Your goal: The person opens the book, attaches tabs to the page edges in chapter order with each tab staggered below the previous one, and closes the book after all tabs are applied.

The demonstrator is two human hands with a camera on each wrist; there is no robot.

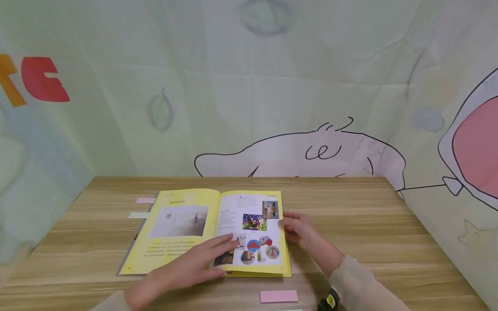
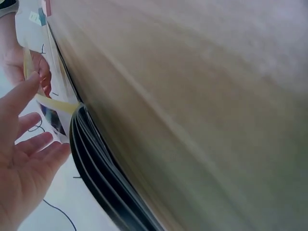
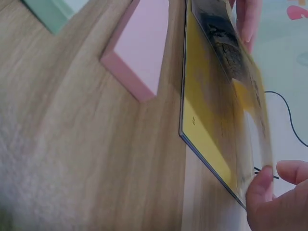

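Note:
An open picture book (image 1: 179,242) with yellow-bordered pages lies on the wooden table, a misty photo on its left page and several small pictures on its right page (image 1: 233,205). My left hand (image 1: 194,263) reaches across the lower middle of the book, fingers extended over the small pictures. At the book's right edge, my right hand (image 1: 307,235) pinches the page's outer side between thumb and finger. In the right wrist view, that lifted page (image 3: 255,86) stands away from the yellow page (image 3: 207,110) beneath it, near the right thumb (image 3: 260,187).
A pink block (image 1: 278,296) lies in front of the book on the wooden table (image 1: 350,203). Pink (image 1: 145,200) and pale green blocks (image 1: 138,215) lie by its left edge. Behind the table hangs a cartoon-printed cloth (image 1: 233,108).

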